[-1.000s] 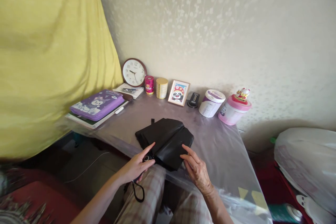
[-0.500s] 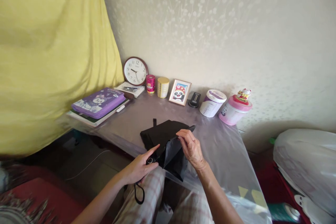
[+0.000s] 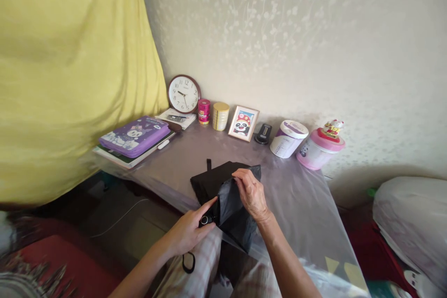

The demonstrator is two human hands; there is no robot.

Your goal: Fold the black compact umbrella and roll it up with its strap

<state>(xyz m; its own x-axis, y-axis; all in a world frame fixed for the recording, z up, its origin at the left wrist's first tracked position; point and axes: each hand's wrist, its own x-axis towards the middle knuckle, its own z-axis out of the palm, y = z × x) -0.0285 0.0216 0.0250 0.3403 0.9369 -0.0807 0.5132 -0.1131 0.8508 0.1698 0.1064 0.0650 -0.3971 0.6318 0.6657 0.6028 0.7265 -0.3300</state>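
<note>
At the lower centre of the frame I have a black folding umbrella of thin cloth, its folds lying loose and flattened across the near edge of a table covered in clear plastic sheeting. My left hand, just left of the umbrella's near end, is partly closed about its short black handle with a silver ring; the thumb lies on the near side and the index finger stretches up against the cloth. How my other left fingers sit underneath, I cannot tell. A thin black wrist loop hangs below that hand, in front of my pale plaid trousers.

My right hand, right of the lower centre, is nearly closed, thumb and fingertips pinching the upper edge of one cloth panel, which I hold raised so its greyish face shows. A narrow black tab sticks up at the umbrella's far side.

Left of centre lies a purple zipped case with a cartoon print. Along the wall stand a round brown-rimmed clock and a light-framed panda picture.
</note>
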